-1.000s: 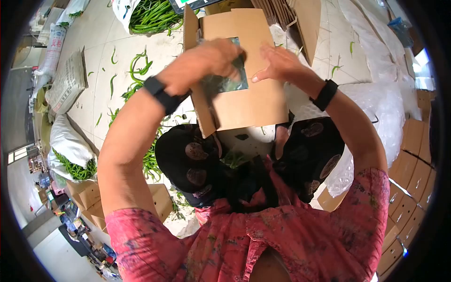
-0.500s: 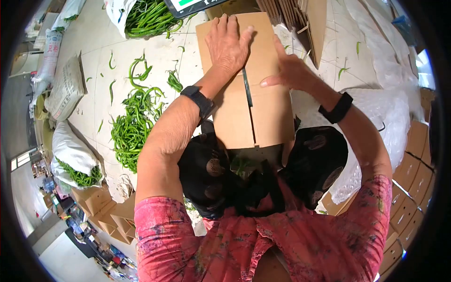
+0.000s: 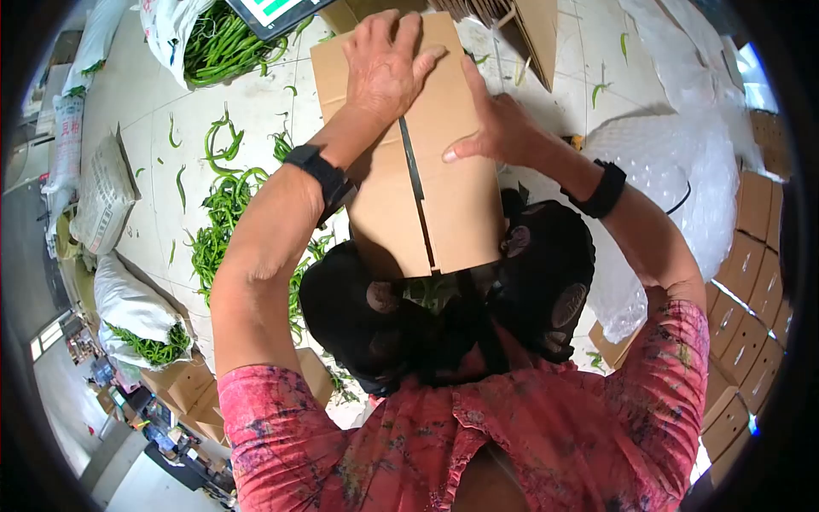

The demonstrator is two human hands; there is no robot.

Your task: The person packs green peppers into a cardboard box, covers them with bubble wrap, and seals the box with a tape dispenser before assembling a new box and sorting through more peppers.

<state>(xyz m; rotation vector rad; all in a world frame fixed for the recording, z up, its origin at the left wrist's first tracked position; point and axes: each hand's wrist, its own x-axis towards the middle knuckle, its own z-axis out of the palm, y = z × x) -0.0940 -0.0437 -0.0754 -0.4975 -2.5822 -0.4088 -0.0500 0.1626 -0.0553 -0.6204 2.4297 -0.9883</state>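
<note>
Just beyond the person's knees, in dark trousers [image 3: 546, 273] with round pale patterns, lies a plain brown cardboard box [image 3: 461, 222], its near edge between the two legs. It is longer from near to far than it is wide. Two top flaps are folded down flat and run side by side; the seam between them starts at a small notch at the near edge, shows as a narrow dark gap, and passes under a hand towards the far end.

From the right, the right hand [image 3: 499, 132] comes in over the box's right edge, thumb stretched left onto the right flap, forefinger reaching far along the edge. The two are spread wide apart; the other fingers are largely hidden, so I cannot tell whether they grip the side.

Farther off, the left hand [image 3: 384, 75] lies palm down across the seam near the far end, fingers loosely extended and pointing away, thumb splayed right, grasping nothing. Both elbows bend outward, and a black band [image 3: 317, 175] circles the left wrist.
</note>
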